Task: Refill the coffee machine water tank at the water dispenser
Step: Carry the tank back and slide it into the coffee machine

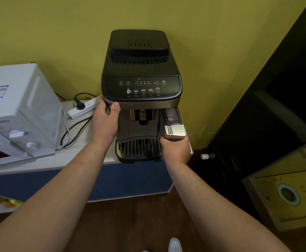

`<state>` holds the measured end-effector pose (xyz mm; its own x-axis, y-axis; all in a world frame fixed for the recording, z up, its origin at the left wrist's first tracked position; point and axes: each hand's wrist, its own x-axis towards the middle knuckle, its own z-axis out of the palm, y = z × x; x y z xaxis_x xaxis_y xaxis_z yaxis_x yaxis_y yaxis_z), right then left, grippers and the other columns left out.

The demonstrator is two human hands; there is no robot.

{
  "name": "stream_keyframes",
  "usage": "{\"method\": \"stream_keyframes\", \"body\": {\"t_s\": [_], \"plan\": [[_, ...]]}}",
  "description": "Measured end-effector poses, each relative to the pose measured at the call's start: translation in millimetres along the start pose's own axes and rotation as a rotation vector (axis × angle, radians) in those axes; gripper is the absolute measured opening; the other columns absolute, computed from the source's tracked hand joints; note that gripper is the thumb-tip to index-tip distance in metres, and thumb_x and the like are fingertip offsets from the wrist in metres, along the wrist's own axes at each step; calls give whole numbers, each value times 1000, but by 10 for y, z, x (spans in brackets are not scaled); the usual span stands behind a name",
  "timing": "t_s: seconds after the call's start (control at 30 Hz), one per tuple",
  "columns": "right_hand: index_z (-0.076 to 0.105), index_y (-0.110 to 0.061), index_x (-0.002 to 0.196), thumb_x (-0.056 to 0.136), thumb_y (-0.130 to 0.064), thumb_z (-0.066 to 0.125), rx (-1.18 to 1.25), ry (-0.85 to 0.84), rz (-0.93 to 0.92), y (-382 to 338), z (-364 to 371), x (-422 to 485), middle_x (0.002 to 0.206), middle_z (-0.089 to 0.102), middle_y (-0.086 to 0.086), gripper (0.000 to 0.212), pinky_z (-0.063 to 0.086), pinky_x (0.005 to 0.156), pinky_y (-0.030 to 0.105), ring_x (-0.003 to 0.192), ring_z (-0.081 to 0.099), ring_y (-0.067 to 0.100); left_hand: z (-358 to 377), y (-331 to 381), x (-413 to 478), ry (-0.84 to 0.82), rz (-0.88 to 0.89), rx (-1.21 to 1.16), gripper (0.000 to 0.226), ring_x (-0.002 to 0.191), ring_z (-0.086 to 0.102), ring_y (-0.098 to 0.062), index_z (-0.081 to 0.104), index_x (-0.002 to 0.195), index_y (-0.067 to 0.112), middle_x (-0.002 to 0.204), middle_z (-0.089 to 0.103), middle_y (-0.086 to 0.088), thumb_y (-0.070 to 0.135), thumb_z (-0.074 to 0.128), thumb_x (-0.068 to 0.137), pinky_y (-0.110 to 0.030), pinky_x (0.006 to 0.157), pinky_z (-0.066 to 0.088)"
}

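A black and silver coffee machine (141,70) stands on a pale counter against the yellow-green wall. Its water tank (174,130), with a silver front panel, sticks partly out of the machine's right front side. My right hand (175,150) grips the tank's front from below and around its lower edge. My left hand (105,120) clasps the machine's front left corner just under the control panel. The inside of the tank and its water level are hidden.
A white microwave (17,110) sits on the counter (79,155) to the left, with a white power strip (84,108) and cables between it and the machine. A dark cabinet (268,124) and a glossy appliance top (290,193) stand on the right. Brown floor lies below.
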<state>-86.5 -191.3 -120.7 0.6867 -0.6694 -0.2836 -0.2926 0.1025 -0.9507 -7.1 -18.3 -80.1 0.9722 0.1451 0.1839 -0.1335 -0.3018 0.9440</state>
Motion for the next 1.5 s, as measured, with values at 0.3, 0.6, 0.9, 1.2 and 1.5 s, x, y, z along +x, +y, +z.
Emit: {"method": "stream_keyframes", "body": {"t_s": [0.3, 0.6, 0.9, 1.2, 1.5], "plan": [[55, -15, 111, 69, -17, 82, -11, 21, -1, 56, 67, 95, 101, 65, 0, 50, 37, 40, -2, 89, 64, 15, 11, 35, -29, 6, 1, -31, 31, 107, 54, 10, 58, 129, 22, 119, 65, 10, 30, 47, 100, 1, 79, 41], [55, -19, 103, 69, -22, 82, -54, -13, -12, -49, 193, 280, 91, 64, -5, 44, 51, 57, 16, 78, 63, 8, -8, 56, -18, -9, 0, -19, 32, 110, 56, 2, 58, 131, 22, 120, 65, 7, 28, 47, 101, 3, 75, 39], [51, -20, 107, 75, -38, 80, -287, -299, -150, -111, 13, 604, 93, 60, -10, 48, 43, 63, 16, 86, 60, 9, -20, 46, -6, -29, -3, -33, 33, 113, 56, 1, 57, 133, 22, 123, 64, 6, 26, 48, 102, 2, 75, 41], [66, -19, 115, 79, -23, 78, -548, -450, -418, -440, -252, 869, 95, 69, -12, 38, 52, 80, 24, 94, 67, 10, -116, 32, 50, -55, -10, 12, 38, 126, 55, -13, 58, 132, 29, 128, 64, 8, 33, 59, 95, -43, 109, 44], [64, -28, 106, 83, -17, 75, -461, -460, -385, -520, -82, 977, 83, 63, -21, 28, 44, 67, 12, 82, 59, -4, -111, 43, 28, -39, -25, 1, 39, 126, 55, -10, 58, 132, 27, 128, 64, 9, 32, 60, 94, -43, 110, 44]]}}
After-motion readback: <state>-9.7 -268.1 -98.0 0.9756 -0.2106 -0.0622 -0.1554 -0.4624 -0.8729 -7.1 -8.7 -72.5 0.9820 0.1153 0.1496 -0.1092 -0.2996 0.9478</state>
